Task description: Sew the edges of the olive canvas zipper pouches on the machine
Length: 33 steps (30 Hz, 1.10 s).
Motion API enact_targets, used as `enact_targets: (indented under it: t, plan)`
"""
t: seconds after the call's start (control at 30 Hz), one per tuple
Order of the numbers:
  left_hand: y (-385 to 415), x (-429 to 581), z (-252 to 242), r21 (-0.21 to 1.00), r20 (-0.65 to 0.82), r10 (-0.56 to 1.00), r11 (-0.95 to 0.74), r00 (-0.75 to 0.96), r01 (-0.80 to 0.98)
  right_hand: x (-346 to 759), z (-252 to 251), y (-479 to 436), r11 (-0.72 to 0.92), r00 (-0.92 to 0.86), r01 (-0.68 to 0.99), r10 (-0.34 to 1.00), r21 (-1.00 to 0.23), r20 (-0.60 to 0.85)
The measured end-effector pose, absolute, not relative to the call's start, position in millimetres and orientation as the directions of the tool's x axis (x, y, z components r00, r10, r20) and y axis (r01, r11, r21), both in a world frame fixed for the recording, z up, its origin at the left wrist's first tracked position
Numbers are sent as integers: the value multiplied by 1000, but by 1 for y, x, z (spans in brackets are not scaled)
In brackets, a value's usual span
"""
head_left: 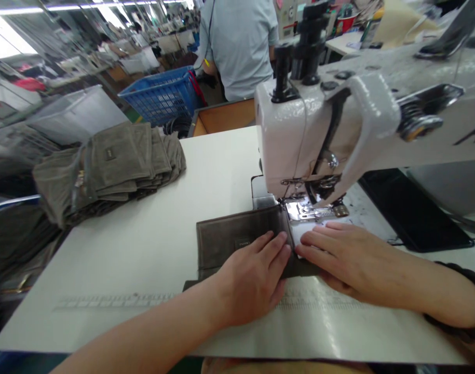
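Note:
A dark grey-brown panel (217, 241) with a small label lies on the sewing machine's bed, its upper right corner by the needle and presser foot (295, 208). My left hand (256, 272) rests flat on the panel, its fingers stretched toward the right edge and partly covering the label. On the other side, my right hand (338, 254) is laid flat, fingertips at the panel's right edge just below the presser foot. Neither hand grips anything. The white sewing machine (276, 145) stands above the work, and its lamp lights the metal plate.
A stack of similar grey-brown pieces (124, 156) lies at the table's left edge. A black phone-like slab (416, 210) rests right of the needle. A ruler scale (116, 300) runs along the front of the white table (217, 171). Behind are a blue crate (159, 96) and a person (239, 47).

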<state>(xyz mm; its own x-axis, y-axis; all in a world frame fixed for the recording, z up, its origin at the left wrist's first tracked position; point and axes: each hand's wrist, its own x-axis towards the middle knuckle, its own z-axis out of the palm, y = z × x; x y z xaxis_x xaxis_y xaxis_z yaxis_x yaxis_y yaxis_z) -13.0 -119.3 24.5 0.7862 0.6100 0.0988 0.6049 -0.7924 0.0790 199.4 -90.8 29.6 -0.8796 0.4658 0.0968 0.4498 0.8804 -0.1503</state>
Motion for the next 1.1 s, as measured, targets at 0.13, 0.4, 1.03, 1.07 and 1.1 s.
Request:
enact_targets:
  t: [0.13,0.4,1.03,1.07,1.1]
  plan:
    - [-120,-15,21,140,191,618,-786,763,602,192,23,-96,868,-858,470,492,-159,150]
    - [-122,-10,26,-45,186,554,-820,811,571,193,20,-97,933,-867,355,307,55,393]
    - [-112,-3,7,-47,32,577,-815,816,578,191,13,-94,892,-857,451,440,-23,270]
    - [-109,-3,7,-46,29,581,-812,813,582,191,11,-91,887,-851,461,448,-15,274]
    - [-106,-3,6,-45,31,582,-811,813,583,191,10,-89,882,-847,471,453,-3,279]
